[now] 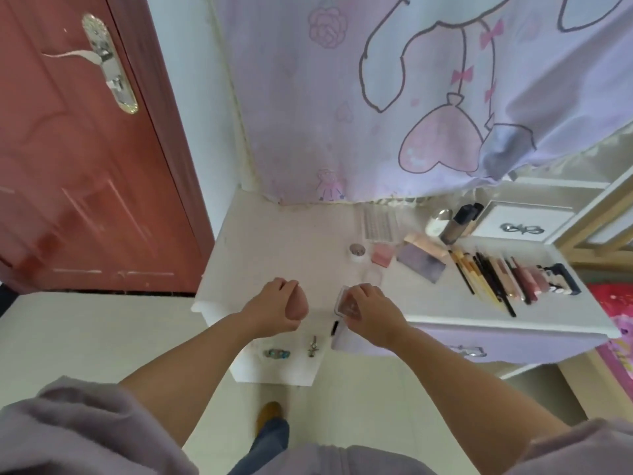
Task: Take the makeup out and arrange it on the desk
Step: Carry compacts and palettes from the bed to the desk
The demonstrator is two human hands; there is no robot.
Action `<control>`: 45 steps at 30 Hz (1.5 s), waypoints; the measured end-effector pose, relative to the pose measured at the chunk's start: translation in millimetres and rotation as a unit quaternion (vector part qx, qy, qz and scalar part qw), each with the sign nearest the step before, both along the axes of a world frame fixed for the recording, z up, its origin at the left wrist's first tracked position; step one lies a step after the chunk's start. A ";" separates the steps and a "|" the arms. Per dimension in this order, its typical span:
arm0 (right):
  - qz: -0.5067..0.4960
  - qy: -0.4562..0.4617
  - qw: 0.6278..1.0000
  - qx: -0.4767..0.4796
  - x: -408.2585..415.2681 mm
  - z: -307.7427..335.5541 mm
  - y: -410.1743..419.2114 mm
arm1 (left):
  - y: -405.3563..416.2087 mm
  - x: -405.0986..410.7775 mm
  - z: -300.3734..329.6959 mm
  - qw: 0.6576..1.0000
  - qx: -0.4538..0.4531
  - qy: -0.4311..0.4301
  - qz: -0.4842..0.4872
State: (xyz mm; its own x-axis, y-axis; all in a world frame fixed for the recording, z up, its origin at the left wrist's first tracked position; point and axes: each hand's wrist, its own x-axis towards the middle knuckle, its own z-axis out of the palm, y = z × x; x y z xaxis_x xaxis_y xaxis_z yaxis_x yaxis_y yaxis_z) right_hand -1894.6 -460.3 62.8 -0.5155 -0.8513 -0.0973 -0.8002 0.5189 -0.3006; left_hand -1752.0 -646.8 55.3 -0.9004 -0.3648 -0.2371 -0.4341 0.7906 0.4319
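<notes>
My left hand point(274, 308) grips a skin-coloured makeup sponge point(297, 307) above the white desk point(274, 241). My right hand point(371, 308) holds a small clear plastic case point(344, 305) with pinkish content, over the desk's front edge. Arranged makeup lies to the right: a small round jar point(358, 252), a pink block point(382, 254), a grey-purple palette point(422, 262), a clear lash tray point(381, 223), a foundation bottle point(459, 222), and a row of brushes, pencils and lip tubes point(507, 277).
A red-brown door point(85, 159) stands at the left. A lilac cartoon cloth point(376, 97) hangs behind the desk. A drawer point(469, 347) is under my right wrist. Two metal trinkets point(294, 349) lie on the lower white ledge.
</notes>
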 end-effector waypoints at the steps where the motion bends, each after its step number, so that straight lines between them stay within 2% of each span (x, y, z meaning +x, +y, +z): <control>1: -0.007 -0.002 1.000 0.010 -12.7 1.0 -17.3 | -17.0 -15.0 1.2 1.000 0.002 -0.013 -0.008; 6: -0.053 -0.014 0.998 0.007 -72.8 15.6 -88.9 | -90.5 -92.1 15.5 0.998 -0.018 -0.031 -0.044; 11: -0.071 -0.021 0.997 0.036 -128.6 11.0 -131.6 | -121.0 -158.4 9.3 0.995 -0.019 -0.057 -0.078; 22: 0.034 -0.016 0.993 0.115 -231.5 -18.9 -191.3 | -147.2 -255.5 -19.3 0.993 -0.026 -0.085 -0.076; 28: 0.082 -0.004 0.987 0.139 -243.5 -37.2 -188.2 | -145.8 -264.8 -35.4 0.987 -0.061 -0.108 -0.107; 31: 0.086 -0.006 0.987 0.139 -242.6 -36.1 -187.6 | -146.4 -260.8 -38.8 0.986 -0.045 -0.125 -0.100; 34: 0.059 -0.005 0.990 0.127 -239.4 -28.8 -183.9 | -149.7 -256.7 -31.5 0.988 -0.036 -0.121 -0.090; 39: -0.032 0.022 0.995 0.094 -217.2 -7.1 -159.3 | -144.8 -248.9 -9.4 0.987 -0.063 -0.061 -0.137; 45: -0.221 0.079 0.971 0.038 -152.6 12.8 -105.4 | -113.7 -243.5 14.4 0.971 -0.109 0.049 -0.206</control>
